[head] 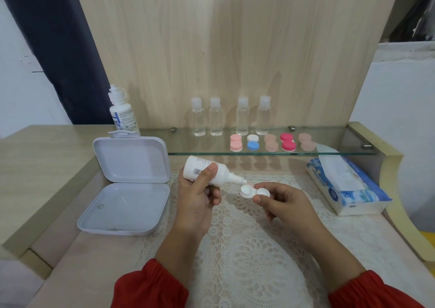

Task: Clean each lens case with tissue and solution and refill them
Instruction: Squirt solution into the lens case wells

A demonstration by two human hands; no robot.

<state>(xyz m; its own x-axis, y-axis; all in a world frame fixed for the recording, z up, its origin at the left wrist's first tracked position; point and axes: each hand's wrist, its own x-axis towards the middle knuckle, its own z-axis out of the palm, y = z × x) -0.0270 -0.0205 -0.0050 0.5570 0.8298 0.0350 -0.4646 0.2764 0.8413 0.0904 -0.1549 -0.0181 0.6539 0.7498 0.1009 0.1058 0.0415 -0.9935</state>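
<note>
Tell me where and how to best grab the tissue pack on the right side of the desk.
Grip the tissue pack across its two long sides, coming down from above. It lies flat on the desk, nothing on top of it. A loose tissue sticks out at the far end, so take hold nearer the middle.

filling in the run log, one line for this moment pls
left hand: tips solution bottle | right hand: holds open lens case | nozzle at left well

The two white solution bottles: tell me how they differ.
The bottle in the left hand is tipped, nozzle down over the open lens case; the bottle by the white box stands upright on the desk. The held bottle is uncapped; the standing one's cap looks on. Both are white with printed labels.
</note>
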